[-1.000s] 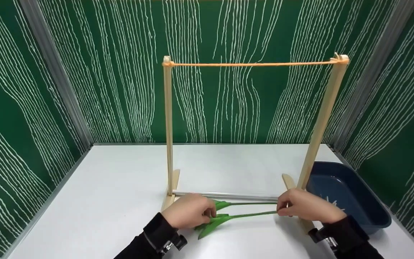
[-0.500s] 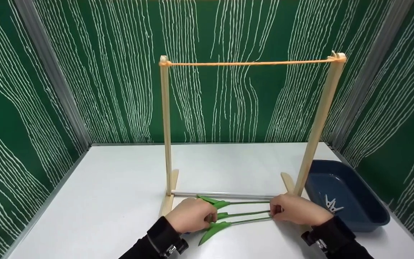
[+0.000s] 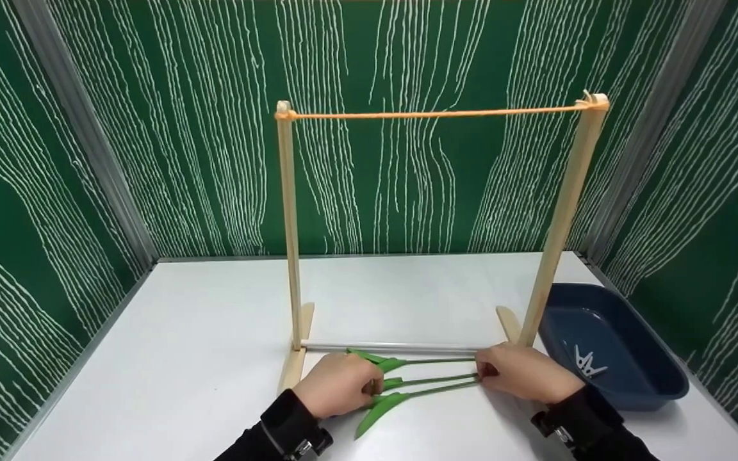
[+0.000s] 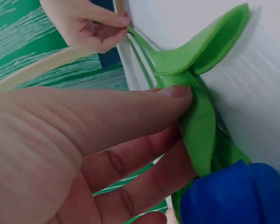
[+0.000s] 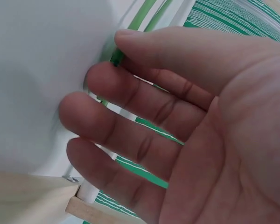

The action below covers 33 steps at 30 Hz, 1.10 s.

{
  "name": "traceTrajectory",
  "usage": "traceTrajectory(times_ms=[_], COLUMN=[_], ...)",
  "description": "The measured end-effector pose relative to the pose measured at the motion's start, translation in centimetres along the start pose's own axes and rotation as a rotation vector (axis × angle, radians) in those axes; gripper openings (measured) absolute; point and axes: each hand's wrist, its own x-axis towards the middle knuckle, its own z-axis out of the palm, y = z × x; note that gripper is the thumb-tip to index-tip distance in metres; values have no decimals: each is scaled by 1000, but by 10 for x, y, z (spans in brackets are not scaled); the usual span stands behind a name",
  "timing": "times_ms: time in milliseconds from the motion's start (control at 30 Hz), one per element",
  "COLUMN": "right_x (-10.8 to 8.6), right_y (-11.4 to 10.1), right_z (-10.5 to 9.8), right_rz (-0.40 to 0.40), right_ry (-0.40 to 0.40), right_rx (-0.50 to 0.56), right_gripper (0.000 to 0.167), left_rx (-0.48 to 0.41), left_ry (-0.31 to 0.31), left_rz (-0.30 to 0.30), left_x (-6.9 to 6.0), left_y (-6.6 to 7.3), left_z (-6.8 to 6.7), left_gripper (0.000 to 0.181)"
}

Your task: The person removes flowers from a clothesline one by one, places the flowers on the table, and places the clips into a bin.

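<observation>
Several artificial tulips lie side by side on the white table, their green stems pointing right. Broad leaves (image 3: 380, 413) spread by my left hand (image 3: 341, 385), whose thumb and fingers pinch one tulip where its leaf (image 4: 198, 123) meets the stem. A blue bloom (image 4: 233, 196) shows below that hand in the left wrist view; the head view hides it. My right hand (image 3: 526, 371) pinches the end of a green stem (image 5: 139, 18) between thumb and index finger. Its other fingers are loosely bent. Whether it holds a second stem, I cannot tell.
Just beyond the hands stands a wooden frame (image 3: 561, 224) with an orange cord (image 3: 433, 114) across its top and a pale rod (image 3: 394, 347) at its base. To the right, a dark blue basin (image 3: 625, 390) contains white clothespins (image 3: 589, 363).
A third stem has come into sight, and the nearest tulip has shifted towards me. My right hand has moved a little left at the stem ends; my left hand has hardly moved.
</observation>
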Motion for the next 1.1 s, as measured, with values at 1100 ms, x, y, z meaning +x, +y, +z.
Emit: traceTrajectory(times_ms=[1100], right_x=[-42], right_y=[7], right_z=[-82], right_rz=[237], right_ry=[80], right_rx=[153], right_gripper=[17], left_rx=[-38], left_ry=[213], left_rz=[-257], left_x=[-41], left_y=[-57], left_z=[-80], left_gripper=[12])
